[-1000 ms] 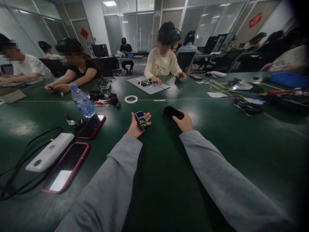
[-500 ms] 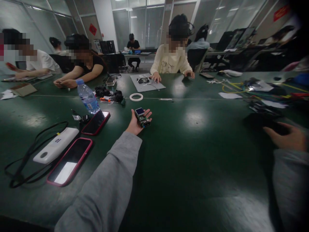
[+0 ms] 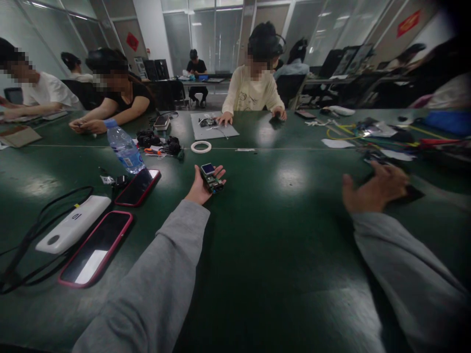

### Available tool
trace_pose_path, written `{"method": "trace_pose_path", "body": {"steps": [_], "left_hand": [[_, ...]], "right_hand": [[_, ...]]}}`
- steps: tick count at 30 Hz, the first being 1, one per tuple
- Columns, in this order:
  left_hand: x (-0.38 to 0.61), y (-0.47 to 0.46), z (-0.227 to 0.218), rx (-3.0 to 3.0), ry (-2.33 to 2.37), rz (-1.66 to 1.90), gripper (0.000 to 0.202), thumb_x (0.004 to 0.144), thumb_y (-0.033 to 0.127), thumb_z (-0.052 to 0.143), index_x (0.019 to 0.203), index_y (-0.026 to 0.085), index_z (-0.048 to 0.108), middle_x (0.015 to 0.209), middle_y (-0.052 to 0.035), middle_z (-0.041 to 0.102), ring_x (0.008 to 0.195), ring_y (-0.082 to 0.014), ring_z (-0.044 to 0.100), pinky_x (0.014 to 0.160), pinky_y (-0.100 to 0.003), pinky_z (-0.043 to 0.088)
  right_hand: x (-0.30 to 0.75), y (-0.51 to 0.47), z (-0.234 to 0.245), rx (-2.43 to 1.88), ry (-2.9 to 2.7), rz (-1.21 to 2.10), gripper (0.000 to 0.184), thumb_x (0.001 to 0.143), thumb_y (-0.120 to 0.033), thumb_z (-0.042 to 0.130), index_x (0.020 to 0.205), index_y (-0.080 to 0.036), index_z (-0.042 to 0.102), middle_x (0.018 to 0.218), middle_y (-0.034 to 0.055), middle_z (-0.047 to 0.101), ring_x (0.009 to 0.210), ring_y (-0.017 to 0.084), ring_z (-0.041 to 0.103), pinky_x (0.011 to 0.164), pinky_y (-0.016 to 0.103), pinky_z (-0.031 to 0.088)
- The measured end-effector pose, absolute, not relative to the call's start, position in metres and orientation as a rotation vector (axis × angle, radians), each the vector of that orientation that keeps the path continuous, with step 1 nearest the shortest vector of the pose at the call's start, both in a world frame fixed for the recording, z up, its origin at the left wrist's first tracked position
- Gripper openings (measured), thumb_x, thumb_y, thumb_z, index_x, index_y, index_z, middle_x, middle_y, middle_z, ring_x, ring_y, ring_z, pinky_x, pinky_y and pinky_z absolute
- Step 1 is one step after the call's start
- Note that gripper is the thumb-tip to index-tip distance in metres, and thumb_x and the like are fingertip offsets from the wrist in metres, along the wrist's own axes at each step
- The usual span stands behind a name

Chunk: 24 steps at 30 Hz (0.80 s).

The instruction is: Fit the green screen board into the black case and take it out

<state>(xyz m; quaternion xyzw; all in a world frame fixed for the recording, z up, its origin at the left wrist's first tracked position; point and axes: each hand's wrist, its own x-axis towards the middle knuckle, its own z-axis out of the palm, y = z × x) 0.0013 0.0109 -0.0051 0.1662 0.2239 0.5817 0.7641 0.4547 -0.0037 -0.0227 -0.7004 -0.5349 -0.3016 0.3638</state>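
On the upturned palm of my left hand (image 3: 198, 189) rests a small green circuit board (image 3: 213, 182) with a little screen at its far end. The fingers curl lightly beside it, steadying it. Off to the right is my right hand (image 3: 379, 189), blurred, its thumb spread away from its fingers. A dark flat object (image 3: 414, 194) shows just past and below those fingers; whether they touch it I cannot make out.
At left are two red-edged phones (image 3: 97, 250) (image 3: 138, 188), a white power bank (image 3: 75, 223), a black cable (image 3: 29, 230) and a water bottle (image 3: 123, 147). A white tape ring (image 3: 201, 147) lies ahead. Tangled wires (image 3: 353, 130) spread at back right. People sit across the green table (image 3: 279, 274).
My right hand has moved left and turned, its thumb now apart from the fingers. My left hand keeps the circuit board on its palm. The view has shifted slightly right.
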Motion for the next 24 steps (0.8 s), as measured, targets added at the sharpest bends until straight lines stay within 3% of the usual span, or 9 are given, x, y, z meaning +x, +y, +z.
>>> {"method": "trace_pose_path", "body": {"steps": [6, 11, 18, 24], "left_hand": [[0.001, 0.008, -0.003, 0.410, 0.519, 1.235, 0.063, 0.085, 0.065, 0.026, 0.110, 0.016, 0.055, 0.127, -0.0138, 0.056, 0.122, -0.0262, 0.049, 0.095, -0.047, 0.045], [0.002, 0.008, -0.003, 0.369, 0.535, 1.215, 0.068, 0.083, 0.067, 0.027, 0.110, 0.014, 0.059, 0.116, -0.0151, 0.063, 0.112, -0.0260, 0.056, 0.092, -0.040, 0.048], [-0.001, 0.006, 0.002, 0.393, 0.516, 1.116, 0.078, 0.081, 0.071, 0.024, 0.108, 0.008, 0.062, 0.104, -0.0182, 0.066, 0.101, -0.0258, 0.061, 0.089, -0.037, 0.048], [-0.003, 0.006, 0.000, 0.411, 0.543, 1.162, 0.070, 0.082, 0.068, 0.029, 0.098, 0.009, 0.063, 0.096, -0.0175, 0.068, 0.092, -0.0249, 0.063, 0.082, -0.037, 0.050]], "right_hand": [[0.273, -0.024, -0.010, -1.365, -1.913, -0.443, 0.053, 0.090, -0.052, 0.041, 0.134, -0.023, 0.039, 0.137, 0.0112, 0.034, 0.128, 0.028, 0.030, 0.101, 0.049, 0.022], [0.168, -0.044, 0.000, -0.933, -2.267, -0.110, 0.042, 0.093, -0.037, 0.042, 0.134, -0.027, 0.041, 0.139, 0.0041, 0.037, 0.128, 0.024, 0.033, 0.106, 0.044, 0.023], [0.146, -0.031, -0.005, -0.940, -2.280, -0.002, 0.037, 0.095, -0.030, 0.038, 0.131, -0.026, 0.046, 0.139, 0.0028, 0.038, 0.123, 0.023, 0.039, 0.100, 0.041, 0.033], [0.155, -0.020, -0.011, -1.010, -2.112, 0.083, 0.037, 0.095, -0.023, 0.032, 0.128, -0.019, 0.048, 0.129, 0.0054, 0.048, 0.118, 0.019, 0.044, 0.097, 0.036, 0.039]]}}
